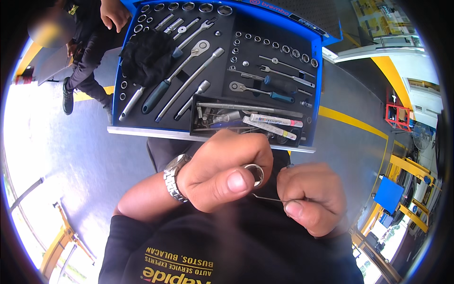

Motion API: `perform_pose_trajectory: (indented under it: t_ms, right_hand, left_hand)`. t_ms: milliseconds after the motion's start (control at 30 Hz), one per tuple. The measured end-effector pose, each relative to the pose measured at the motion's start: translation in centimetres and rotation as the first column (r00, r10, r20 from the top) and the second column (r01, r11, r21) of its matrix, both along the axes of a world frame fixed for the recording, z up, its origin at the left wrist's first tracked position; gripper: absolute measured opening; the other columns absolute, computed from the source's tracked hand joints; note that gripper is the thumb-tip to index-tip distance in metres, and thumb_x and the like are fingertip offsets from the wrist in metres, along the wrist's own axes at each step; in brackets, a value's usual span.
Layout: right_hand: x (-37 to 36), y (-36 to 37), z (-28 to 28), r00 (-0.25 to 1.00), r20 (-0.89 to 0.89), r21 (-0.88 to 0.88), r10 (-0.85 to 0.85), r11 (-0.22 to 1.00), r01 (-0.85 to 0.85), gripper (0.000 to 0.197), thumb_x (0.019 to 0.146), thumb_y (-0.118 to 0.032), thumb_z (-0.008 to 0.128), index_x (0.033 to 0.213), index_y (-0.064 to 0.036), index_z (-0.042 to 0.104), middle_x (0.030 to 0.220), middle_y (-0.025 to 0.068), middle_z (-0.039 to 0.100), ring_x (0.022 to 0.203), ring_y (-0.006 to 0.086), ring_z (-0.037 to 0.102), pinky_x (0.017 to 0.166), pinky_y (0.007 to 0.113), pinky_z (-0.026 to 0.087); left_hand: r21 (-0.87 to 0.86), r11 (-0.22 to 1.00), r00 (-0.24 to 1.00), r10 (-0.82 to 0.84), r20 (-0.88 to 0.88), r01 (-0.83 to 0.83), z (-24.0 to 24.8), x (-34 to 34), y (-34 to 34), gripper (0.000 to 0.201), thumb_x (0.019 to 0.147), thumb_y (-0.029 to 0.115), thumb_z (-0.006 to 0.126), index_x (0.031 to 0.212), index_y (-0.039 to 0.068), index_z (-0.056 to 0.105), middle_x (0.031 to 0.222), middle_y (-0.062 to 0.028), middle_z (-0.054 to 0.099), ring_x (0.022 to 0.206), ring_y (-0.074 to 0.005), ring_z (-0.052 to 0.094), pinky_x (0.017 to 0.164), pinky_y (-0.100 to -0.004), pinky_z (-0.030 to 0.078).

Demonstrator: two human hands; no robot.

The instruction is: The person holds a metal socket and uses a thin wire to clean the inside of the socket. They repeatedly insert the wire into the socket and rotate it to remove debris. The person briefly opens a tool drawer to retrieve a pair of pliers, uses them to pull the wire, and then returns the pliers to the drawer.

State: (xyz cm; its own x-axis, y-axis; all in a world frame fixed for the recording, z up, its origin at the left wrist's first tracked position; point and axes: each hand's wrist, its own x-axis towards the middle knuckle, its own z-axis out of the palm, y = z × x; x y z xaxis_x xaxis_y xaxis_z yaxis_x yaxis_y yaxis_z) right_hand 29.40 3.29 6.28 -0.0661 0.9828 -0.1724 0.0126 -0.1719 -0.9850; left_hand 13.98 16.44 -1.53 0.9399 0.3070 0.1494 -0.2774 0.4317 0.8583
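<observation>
Your black shirt fills the bottom of the view, with yellow and orange printing on the chest that reads upside down from here. Just above it your two hands are close together but not touching. Your left hand is curled into a loose fist and pinches a small metal ring between thumb and forefinger; a steel watch sits on that wrist. Your right hand is also closed, gripping one end of a thin wire between thumb and forefinger. The wire runs leftward from those fingers toward the ring, passing just below it in the gap between your hands; whether it touches the ring you cannot tell.

Beyond your hands stands an open blue tool drawer with a black foam lining. Long ratchets and extension bars lie slanted in its left half, rows of sockets sit along the top and right, and a black cloth is bunched at its upper left. In the near compartment, right behind your left hand, lie two white marker pens, one with a pink tip, one with a yellow tip. A red logo runs along the drawer's far blue edge. A yellow line crosses the grey floor to the right. Another person in dark clothes stands at upper left, one hand near the drawer's corner.
</observation>
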Motion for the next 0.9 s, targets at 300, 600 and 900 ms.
perform_pose_trajectory:
  t_ms: [300, 600, 900]
  right_hand:
    - [-0.6, 0.3, 0.2, 1.000, 0.000, -0.016, 0.004, 1.000, -0.004, 0.017, 0.087, -0.008, 0.057, 0.072, -0.0026, 0.054, 0.062, 0.0075, 0.049, 0.053, 0.0254, 0.047, 0.050, 0.036, 0.036]
    - [-0.2, 0.7, 1.0, 0.996, -0.064, -0.233, -0.061, 0.972, 0.045, 0.023, 0.090, -0.010, 0.055, 0.068, -0.0020, 0.052, 0.057, 0.0066, 0.049, 0.049, 0.0185, 0.045, 0.048, 0.032, 0.035]
    - [0.9, 1.8, 2.2, 0.997, -0.081, -0.451, -0.020, 0.892, -0.019, 0.024, 0.089, -0.009, 0.056, 0.066, -0.0020, 0.053, 0.053, 0.0020, 0.048, 0.050, 0.0092, 0.043, 0.047, 0.030, 0.034]
  left_hand:
    - [-0.007, 0.998, 0.996, 0.058, 0.062, -0.057, -0.7, -0.1, 0.1, 0.083, 0.085, 0.084, 0.020, 0.072, 0.005, 0.044, 0.055, -0.0040, 0.045, 0.045, -0.0160, 0.044, 0.041, -0.0303, 0.031]
    - [0.174, 0.974, 0.980, 0.118, 0.157, -0.145, -1.9, 0.4, 0.0, 0.095, 0.076, 0.091, 0.009, 0.075, 0.004, 0.047, 0.059, -0.0073, 0.050, 0.047, -0.0201, 0.050, 0.044, -0.0316, 0.037]
    - [0.244, 0.963, 0.984, 0.071, 0.166, -0.111, -1.9, 0.4, 0.4, 0.085, 0.086, 0.080, 0.025, 0.082, 0.000, 0.053, 0.063, -0.0092, 0.051, 0.051, -0.0288, 0.052, 0.048, -0.0362, 0.040]
